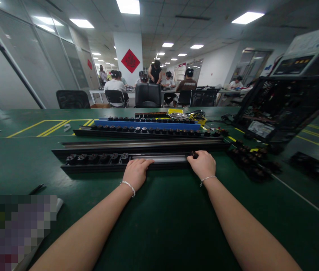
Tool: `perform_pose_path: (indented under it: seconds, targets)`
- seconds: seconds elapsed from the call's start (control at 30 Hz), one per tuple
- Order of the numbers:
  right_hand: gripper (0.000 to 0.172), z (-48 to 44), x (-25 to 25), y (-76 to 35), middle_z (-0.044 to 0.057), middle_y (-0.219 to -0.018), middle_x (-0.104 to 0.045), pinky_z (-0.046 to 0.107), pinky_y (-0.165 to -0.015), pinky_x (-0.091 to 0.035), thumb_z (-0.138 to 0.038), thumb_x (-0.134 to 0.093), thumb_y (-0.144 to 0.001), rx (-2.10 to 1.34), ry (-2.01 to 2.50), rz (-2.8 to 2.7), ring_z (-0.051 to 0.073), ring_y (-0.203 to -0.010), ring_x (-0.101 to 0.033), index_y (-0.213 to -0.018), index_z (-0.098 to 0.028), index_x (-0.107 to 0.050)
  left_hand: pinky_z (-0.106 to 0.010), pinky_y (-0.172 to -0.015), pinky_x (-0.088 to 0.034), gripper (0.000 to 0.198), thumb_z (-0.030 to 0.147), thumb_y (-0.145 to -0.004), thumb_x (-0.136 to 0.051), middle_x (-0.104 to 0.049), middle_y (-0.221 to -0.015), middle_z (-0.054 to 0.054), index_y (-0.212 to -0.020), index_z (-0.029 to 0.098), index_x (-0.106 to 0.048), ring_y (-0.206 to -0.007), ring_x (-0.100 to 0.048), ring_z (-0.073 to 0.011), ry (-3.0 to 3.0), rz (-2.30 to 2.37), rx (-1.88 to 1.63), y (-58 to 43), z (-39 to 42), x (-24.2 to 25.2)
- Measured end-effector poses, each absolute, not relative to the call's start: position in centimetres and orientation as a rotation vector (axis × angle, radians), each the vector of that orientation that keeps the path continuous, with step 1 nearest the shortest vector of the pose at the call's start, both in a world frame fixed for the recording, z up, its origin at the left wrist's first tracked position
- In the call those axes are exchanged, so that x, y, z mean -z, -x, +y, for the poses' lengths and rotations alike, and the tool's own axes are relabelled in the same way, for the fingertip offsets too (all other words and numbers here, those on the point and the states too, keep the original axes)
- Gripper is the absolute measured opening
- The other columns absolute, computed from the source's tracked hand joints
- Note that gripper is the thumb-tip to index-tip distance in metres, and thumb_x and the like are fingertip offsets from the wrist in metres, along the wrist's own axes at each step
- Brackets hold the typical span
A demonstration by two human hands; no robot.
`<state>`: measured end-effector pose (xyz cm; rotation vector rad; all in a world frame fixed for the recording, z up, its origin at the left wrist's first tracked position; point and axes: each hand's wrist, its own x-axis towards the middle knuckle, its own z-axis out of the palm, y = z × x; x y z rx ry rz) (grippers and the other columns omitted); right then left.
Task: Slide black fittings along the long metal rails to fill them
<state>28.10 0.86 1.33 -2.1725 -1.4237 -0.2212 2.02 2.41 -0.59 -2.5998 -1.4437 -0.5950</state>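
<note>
Head view: black rail (166,160) parallels far edge of table (165,222); right hand (205,165), grip pinching small dark piece (195,154) at rail's right end; left hand (135,172) touches rail, nearer round modules (93,159), clasp unclear.

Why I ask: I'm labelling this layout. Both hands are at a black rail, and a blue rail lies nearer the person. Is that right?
No, not nearer: the blue rail lies farther away than that black rail, as the head view shows.
</note>
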Motion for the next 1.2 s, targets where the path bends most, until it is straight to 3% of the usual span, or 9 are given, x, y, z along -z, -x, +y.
perform_pose_path:
  seconds: [0.6,1.2]
  targets:
    - [0.032,0.92,-1.33,-27.70,0.010,-0.102,-0.062,0.038,-0.090,-0.032,-0.033,-0.044,-0.073,0.156,2.171,-1.416,0.023,-0.095,-0.054,-0.087,-0.015,-0.065,-0.034,-0.079,-0.037,0.039,0.011,-0.083,-0.045,-0.066,-0.097,0.000,-0.115,0.031,-0.056,-0.091,-0.057,-0.0192,2.569,-1.440,0.630,-1.96,2.64,1.00]
    - [0.033,1.07,-1.39,-28.05,0.011,-0.095,-0.062,0.033,-0.083,-0.037,-0.035,-0.045,-0.073,0.175,2.184,-1.403,0.022,-0.087,-0.056,-0.087,-0.013,-0.066,-0.035,-0.079,-0.037,0.040,0.011,-0.083,-0.044,-0.066,-0.098,-0.001,-0.115,0.031,-0.056,-0.091,-0.057,-0.0195,2.579,-1.445,0.635,-1.93,2.63,0.92]
